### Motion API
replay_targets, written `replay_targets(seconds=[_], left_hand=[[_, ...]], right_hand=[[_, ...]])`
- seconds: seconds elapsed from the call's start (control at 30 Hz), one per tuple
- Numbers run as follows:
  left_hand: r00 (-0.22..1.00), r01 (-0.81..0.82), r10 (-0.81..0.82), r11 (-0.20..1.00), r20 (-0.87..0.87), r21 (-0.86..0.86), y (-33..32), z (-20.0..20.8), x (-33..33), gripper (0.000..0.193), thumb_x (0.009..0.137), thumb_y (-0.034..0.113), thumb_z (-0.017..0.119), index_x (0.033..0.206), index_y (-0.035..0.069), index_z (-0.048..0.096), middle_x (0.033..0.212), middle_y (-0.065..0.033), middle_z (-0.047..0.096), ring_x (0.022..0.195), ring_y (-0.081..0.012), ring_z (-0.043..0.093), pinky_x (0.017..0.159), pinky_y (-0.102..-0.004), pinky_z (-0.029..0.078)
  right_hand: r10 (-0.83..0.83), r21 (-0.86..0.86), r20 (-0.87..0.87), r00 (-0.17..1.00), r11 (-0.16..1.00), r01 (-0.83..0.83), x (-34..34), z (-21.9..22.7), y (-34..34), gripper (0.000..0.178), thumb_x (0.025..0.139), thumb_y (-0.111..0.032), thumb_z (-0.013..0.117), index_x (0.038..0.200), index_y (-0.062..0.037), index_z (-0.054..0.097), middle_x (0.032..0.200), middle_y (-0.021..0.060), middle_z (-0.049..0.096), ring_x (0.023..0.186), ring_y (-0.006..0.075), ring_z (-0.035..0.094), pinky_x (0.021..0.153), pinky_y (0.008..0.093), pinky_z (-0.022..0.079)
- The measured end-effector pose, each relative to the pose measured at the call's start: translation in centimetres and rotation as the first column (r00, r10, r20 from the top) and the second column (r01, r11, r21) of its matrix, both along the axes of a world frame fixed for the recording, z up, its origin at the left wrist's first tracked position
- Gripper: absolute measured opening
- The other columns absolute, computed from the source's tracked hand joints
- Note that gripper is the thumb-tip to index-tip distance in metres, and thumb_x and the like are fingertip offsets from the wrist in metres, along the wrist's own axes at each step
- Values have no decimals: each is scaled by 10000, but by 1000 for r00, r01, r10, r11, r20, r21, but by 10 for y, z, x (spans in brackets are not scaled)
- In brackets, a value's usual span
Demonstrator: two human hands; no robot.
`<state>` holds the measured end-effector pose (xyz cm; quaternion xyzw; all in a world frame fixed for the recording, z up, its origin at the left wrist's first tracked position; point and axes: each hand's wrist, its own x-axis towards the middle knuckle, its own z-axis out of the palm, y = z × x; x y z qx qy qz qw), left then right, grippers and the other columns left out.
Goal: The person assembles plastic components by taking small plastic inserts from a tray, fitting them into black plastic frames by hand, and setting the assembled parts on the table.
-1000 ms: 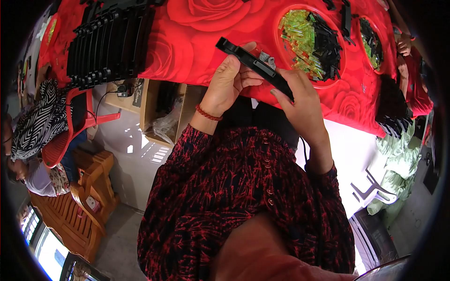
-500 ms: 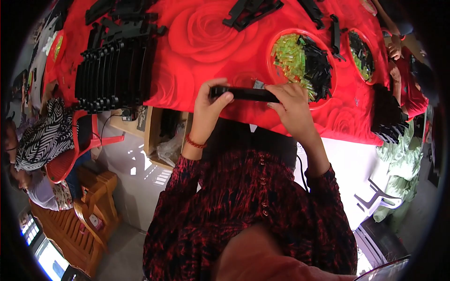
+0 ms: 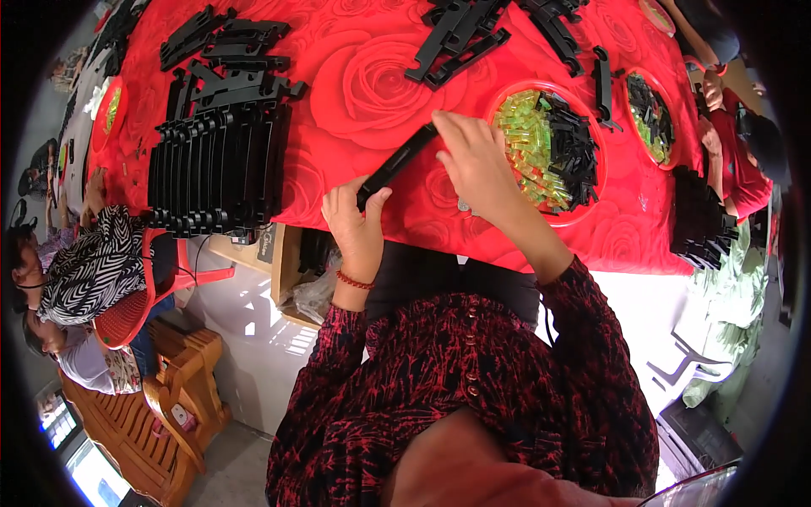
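Lettering (image 3: 267, 242) marks a label (image 3: 264, 252) below the tablecloth (image 3: 376, 72); both hands (image 3: 357, 230) hold a black bar (image 3: 397, 167).

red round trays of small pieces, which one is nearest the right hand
The big tray, whose left side the right hand overlaps in view; the other trays look smaller and lie farther away.

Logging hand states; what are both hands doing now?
Left hand: closed, holding a long black plastic-looking bar.
Right hand: at the bar's upper end; grip unclear.
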<state>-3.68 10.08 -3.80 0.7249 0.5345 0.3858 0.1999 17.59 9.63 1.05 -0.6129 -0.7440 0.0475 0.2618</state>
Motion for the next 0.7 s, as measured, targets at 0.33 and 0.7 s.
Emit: replay_targets(seconds=[0.33,0.7], left_hand=[[980,-167,172,984,-103,59,13,-14,22,339,771,274,784,1004,84,629,903,-89,601,912,-307,537,831,-436,375],[977,-185,183,983,-110,-2,7,-24,26,325,736,264,797,923,71,614,890,-76,594,891,-296,538,814,-431,375]], right_hand=[[-307,43,-31,951,950,308,11,-47,80,236,905,-219,621,1014,-33,525,992,183,548,752,395,639,613,470,536],[-277,-46,-41,960,960,275,14,-52,100,158,892,-150,606,990,-51,532,992,175,579,809,405,631,683,481,537]])
